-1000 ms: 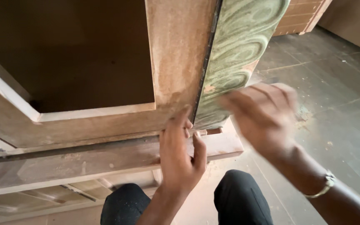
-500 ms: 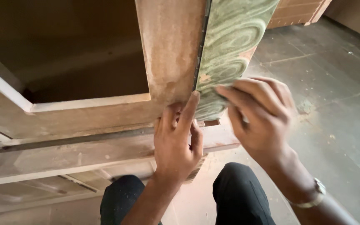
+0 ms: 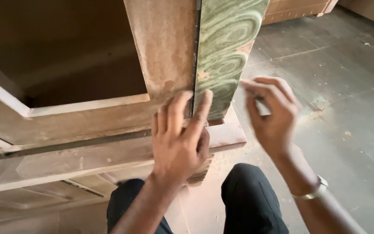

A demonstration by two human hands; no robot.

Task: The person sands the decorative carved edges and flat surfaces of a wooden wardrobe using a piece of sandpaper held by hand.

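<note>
My left hand [image 3: 179,141] lay flat against the dusty brown wooden frame [image 3: 165,65], its grip open, holding nothing. The fingertips [image 3: 205,99] pressed right at the near end of the green swirl-patterned laminate strip [image 3: 226,47]. That strip ran away from me, its long axis near to far, along the right edge of the frame, with a thin dark seam [image 3: 197,52] between the two. Its near end sat just above the pale wooden rail [image 3: 109,151] that crossed left to right beneath my palm.

My right hand [image 3: 273,115] hovered just right of the strip, apart from it, fingers curled in toward the thumb. Something small and pale seemed pinched there, but it was blurred, and I could not tell whether that grip was closed on anything.

So the strip lay directly ahead of the left hand, touching its fingertips, and to the left of the right hand. The left hand was the nearer of the two.

A metal wristwatch [image 3: 314,190] showed on my right wrist. My knees in black trousers [image 3: 252,195] sat below, over a grey tiled floor [image 3: 347,86] dusted with sawdust. The frame's opening [image 3: 61,47] gaped dark at far left.
</note>
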